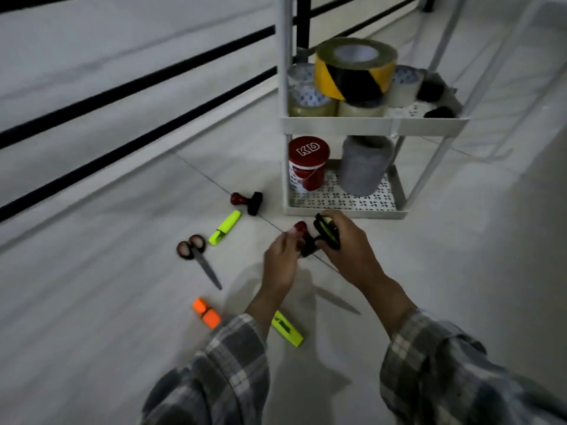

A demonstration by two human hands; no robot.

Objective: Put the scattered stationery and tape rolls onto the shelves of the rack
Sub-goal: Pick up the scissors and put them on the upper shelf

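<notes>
Just in front of the white rack point(343, 213), the left hand point(280, 262) pinches a red-knobbed stamp point(302, 233) while the right hand point(346, 243) grips black-handled scissors point(328, 231), apparently gathering both for one trip. Highlighters point(225, 227) remain left of the rack.

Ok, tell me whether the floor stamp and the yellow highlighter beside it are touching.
Apart. The head view shows a strip of bare tile between the stamp and the highlighter tip.
</notes>
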